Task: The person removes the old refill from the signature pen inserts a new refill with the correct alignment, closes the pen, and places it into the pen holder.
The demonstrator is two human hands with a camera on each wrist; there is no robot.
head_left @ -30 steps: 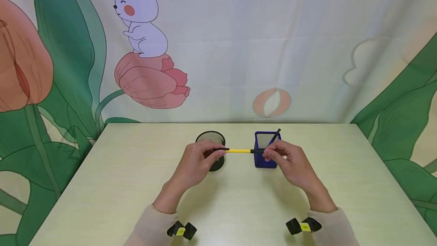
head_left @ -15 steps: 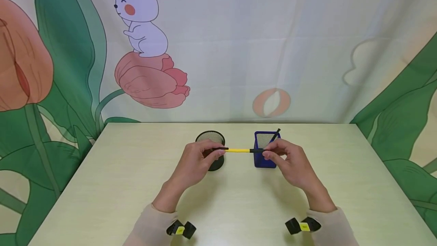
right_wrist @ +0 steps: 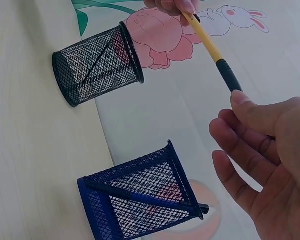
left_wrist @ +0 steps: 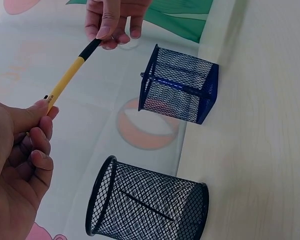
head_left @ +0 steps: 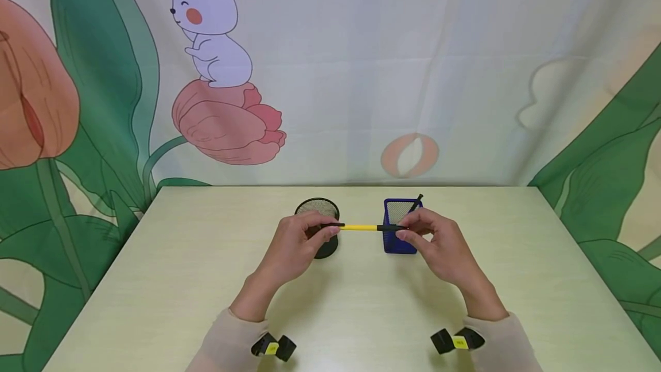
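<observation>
A yellow pen point(head_left: 360, 227) with a black grip is held level above the table between both hands. My left hand point(head_left: 299, 245) pinches its clip end between thumb and fingers. The black grip end is pinched by my right hand point(head_left: 436, 244); its tip is hidden by the fingers. Behind the left hand stands a round black mesh pen holder point(head_left: 326, 248), partly covered in the head view. A square blue mesh pen holder point(right_wrist: 140, 195) stands behind the right hand, with a dark pen point(right_wrist: 135, 196) leaning inside it.
Both holders stand on a pale wooden table point(head_left: 206, 234), towards its far edge. A printed curtain point(head_left: 335, 73) with a rabbit and tulips hangs behind the table. Small black devices point(head_left: 273, 347) are worn at both wrists.
Both hands keep their hold on the yellow pen with almost no movement. The right fingertips have shifted very slightly on the black grip end, and the whole view has drifted a little.
</observation>
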